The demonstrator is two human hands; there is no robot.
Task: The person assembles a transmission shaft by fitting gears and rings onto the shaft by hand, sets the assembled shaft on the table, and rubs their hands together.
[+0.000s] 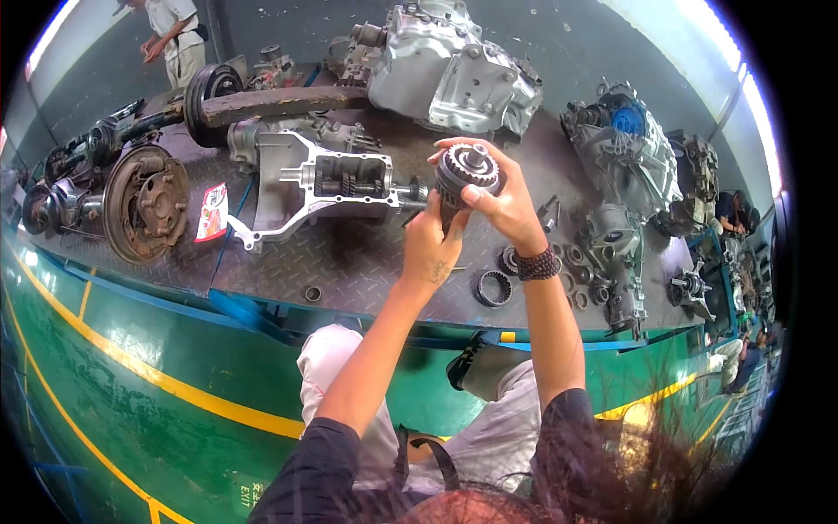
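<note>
Between both hands, above the bench, I hold a metal gear assembly (470, 166) with a toothed ring and a short shaft stub facing up. My left hand (433, 240) grips it from below, its fingers partly hidden behind the part. My right hand (506, 196) wraps round its far and right sides, thumb on the near rim. Left of my hands lies an opened gearbox housing (288, 205) with gears on a shaft (349, 186) inside. To the right of my wrists, a toothed ring (494, 288) rests near the bench edge.
The metal bench (367, 279) bears a large transmission case (454, 79) at the back. A rusty brake drum (147, 205) stands left, beside a red-and-white packet (212, 212). More gearbox parts (620, 175) fill the right. A small ring (312, 294) lies near the front edge. Another person (175, 35) stands far left.
</note>
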